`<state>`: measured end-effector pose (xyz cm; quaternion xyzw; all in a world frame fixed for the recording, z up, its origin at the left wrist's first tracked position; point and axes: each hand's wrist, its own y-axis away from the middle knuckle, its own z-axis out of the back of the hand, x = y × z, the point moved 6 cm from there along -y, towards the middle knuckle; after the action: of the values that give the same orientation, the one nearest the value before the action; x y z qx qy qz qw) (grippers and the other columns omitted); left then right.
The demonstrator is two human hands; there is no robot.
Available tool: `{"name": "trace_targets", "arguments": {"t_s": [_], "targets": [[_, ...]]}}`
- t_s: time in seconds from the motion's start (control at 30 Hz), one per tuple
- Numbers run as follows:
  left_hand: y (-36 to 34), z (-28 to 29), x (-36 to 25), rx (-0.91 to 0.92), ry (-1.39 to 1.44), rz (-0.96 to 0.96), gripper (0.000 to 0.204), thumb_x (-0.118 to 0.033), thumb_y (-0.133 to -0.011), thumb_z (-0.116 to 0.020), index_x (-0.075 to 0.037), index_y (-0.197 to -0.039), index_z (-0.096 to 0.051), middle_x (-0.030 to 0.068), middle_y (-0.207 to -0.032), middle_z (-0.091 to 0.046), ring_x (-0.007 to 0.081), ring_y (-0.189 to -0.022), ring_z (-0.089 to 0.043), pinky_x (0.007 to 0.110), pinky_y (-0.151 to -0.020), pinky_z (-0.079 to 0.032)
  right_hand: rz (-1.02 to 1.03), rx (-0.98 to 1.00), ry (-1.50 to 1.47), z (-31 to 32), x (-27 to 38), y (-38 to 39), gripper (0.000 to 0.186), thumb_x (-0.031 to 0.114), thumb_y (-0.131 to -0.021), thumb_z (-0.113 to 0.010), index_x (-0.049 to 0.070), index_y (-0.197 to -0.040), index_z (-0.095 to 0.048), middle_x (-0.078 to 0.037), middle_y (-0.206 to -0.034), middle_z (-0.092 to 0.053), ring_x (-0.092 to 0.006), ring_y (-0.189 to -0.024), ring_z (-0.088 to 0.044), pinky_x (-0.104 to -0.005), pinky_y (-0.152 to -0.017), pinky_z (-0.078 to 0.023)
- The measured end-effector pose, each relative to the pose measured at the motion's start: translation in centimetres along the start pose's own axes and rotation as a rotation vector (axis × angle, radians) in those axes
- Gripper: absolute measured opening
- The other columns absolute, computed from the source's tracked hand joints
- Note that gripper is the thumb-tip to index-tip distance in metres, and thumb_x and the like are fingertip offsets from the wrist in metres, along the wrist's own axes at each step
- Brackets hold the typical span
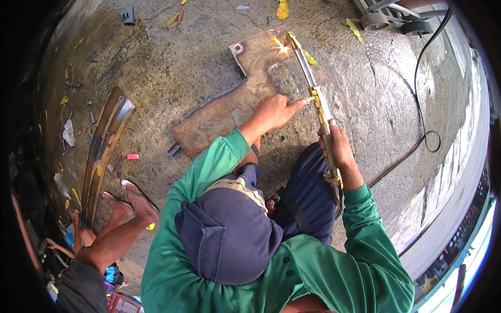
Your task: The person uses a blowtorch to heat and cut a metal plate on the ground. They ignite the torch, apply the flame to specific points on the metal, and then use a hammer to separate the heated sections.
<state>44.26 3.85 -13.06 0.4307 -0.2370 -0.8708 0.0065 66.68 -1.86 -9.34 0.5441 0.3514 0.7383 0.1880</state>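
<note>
My right hand (336, 146) grips a long brass and steel cutting torch (322, 107) by its handle. My left hand (276, 109) is at the torch's side knob, thumb on it and fingers curled. The torch's angled tip is at the upper part of a rusty, irregular steel plate (219, 122) with holes in it, lying on the concrete, where a bright orange flame and sparks (283, 48) show. My green sleeves reach up from below, around dark blue cloth with a pale band.
Curved steel strips (104, 148) lie at left beside another person's sandalled legs (115, 235) and a small pink block (132, 156). A wheeled metal frame (386, 18) stands at upper right, with hoses (417, 94) running along the right. Leaves and scraps lie scattered.
</note>
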Motion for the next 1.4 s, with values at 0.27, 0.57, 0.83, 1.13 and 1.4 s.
{"name": "trace_targets", "arguments": {"t_s": [0.27, 0.57, 0.83, 1.13, 1.4], "targets": [[-0.06, -0.12, 0.17, -0.006, -0.02, 0.004, 0.089, -0.078, -0.093, -0.05, 0.006, -0.075, -0.068, 0.0261, -0.066, -0.063, 0.044, -0.073, -0.069, 0.054, -0.068, -0.051, 0.005, 0.0, 0.001, 0.02, -0.1, -0.05, 0.07, 0.066, -0.106, -0.034, 0.004, -0.099, -0.065, -0.002, -0.062, -0.056, -0.0119, -0.046, -0.051, -0.0282, -0.044, -0.044], [-0.03, -0.13, 0.09, -0.005, -0.009, -0.004, 0.088, -0.078, -0.094, -0.05, 0.006, -0.074, -0.068, 0.0261, -0.066, -0.064, 0.0445, -0.073, -0.069, 0.053, -0.069, -0.051, 0.008, 0.004, -0.004, 0.08, -0.3, -0.16, 0.07, 0.067, -0.105, -0.035, 0.004, -0.1, -0.065, -0.002, -0.063, -0.056, -0.0117, -0.046, -0.051, -0.0282, -0.044, -0.043], [-0.03, -0.16, 0.13, 0.017, 0.004, 0.006, 0.087, -0.077, -0.094, -0.05, 0.006, -0.076, -0.069, 0.0261, -0.067, -0.064, 0.0447, -0.075, -0.069, 0.053, -0.07, -0.051, 0.013, 0.014, -0.009, -0.04, -0.03, -0.02, 0.071, 0.068, -0.104, -0.037, 0.002, -0.101, -0.063, -0.002, -0.063, -0.054, -0.0128, -0.047, -0.051, -0.0296, -0.044, -0.043], [-0.09, -0.27, 0.36, 0.004, -0.006, 0.004, 0.088, -0.078, -0.093, -0.051, 0.006, -0.076, -0.069, 0.0267, -0.067, -0.065, 0.0451, -0.075, -0.069, 0.053, -0.071, -0.051, 0.004, -0.002, -0.006, 0.03, -0.38, -0.16, 0.067, 0.065, -0.106, -0.035, 0.004, -0.099, -0.063, -0.002, -0.062, -0.055, -0.0122, -0.046, -0.05, -0.0285, -0.044, -0.043], [-0.06, -0.18, 0.19, 0.023, 0.0, 0.015, 0.087, -0.078, -0.093, -0.049, 0.005, -0.074, -0.069, 0.0244, -0.066, -0.064, 0.0419, -0.072, -0.069, 0.053, -0.069, -0.051, 0.011, 0.003, -0.009, -0.05, -0.08, 0.02, 0.07, 0.067, -0.104, -0.037, 0.002, -0.101, -0.062, -0.001, -0.063, -0.054, -0.012, -0.048, -0.051, -0.029, -0.045, -0.043]]}}
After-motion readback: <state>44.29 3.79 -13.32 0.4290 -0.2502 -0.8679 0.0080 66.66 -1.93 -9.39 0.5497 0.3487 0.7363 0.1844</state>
